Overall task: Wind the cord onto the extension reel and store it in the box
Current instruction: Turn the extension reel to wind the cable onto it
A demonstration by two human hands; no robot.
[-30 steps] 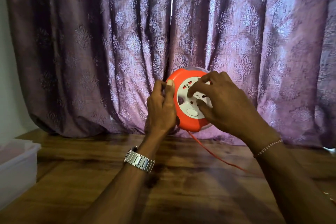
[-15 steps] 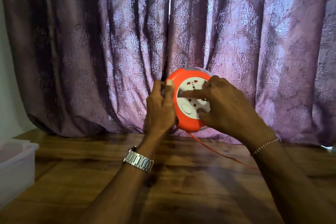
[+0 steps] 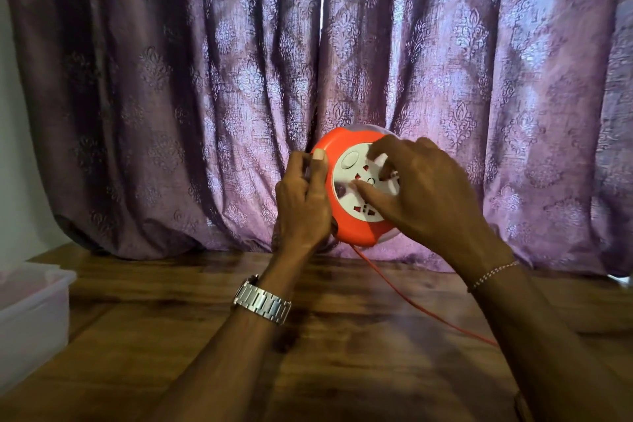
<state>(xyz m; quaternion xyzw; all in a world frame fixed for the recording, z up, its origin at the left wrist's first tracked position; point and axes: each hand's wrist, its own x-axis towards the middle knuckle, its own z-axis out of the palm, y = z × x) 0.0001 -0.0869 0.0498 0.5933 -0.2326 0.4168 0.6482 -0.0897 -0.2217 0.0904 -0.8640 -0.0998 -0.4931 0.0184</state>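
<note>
A round orange extension reel [image 3: 346, 223] with a white socket face is held upright above the wooden table [image 3: 171, 336], in front of the curtain. My left hand [image 3: 301, 202] grips its left rim, thumb on the front edge. My right hand [image 3: 424, 195] lies over the white face with curled fingers and thumb pressed into it. An orange cord [image 3: 421, 308] runs from the reel's underside down to the right and disappears behind my right forearm. The reel's right side is hidden by my right hand.
A translucent plastic box [image 3: 30, 315] stands open at the left edge of the table. A purple patterned curtain [image 3: 171, 96] hangs right behind the reel. A metal watch is on my left wrist, a bead bracelet on my right.
The white socket face has turned: its oval button went from the lower part to the upper left. My right hand's fingers shifted around the face. The left hand kept its grip.
</note>
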